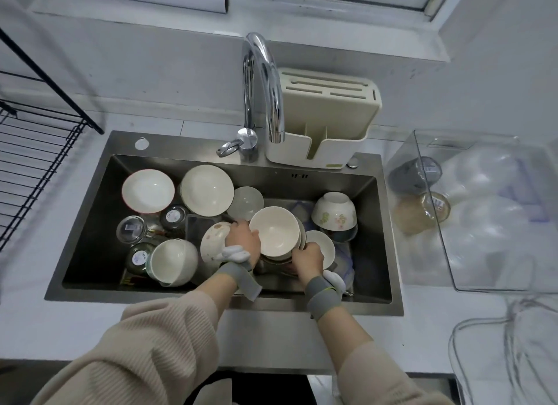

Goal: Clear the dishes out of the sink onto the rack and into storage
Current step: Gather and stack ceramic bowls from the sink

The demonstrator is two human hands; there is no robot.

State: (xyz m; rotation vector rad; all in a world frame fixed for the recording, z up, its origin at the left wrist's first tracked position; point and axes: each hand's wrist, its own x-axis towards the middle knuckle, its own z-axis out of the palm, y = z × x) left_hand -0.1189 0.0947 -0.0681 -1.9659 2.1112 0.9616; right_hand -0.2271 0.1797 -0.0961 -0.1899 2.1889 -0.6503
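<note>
Steel sink [99,175] is sitting crowded with crockery; left hand [244,244] and right hand [308,258] are clasping a stack of cream bowls [274,234], fingers curling round opposite rims. Stack is likely handling heavy, slick and fragile, so supporting it underneath seems wise.

No legible text; glass jars [132,233] carry white labels (print seemingly too blurred).

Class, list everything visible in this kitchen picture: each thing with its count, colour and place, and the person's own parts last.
sink: one, steel, centre.
bowls: about eight, mostly white, in sink; one stack held.
floral bowl: one, upturned, sink right.
glass jars: about three, clear, sink left.
faucet: one, chrome, behind sink.
knife holder: one, cream, beside faucet.
wire rack: one, black, left counter.
clear bin: one, right counter.
left hand: grips stack.
right hand: grips stack.
</note>
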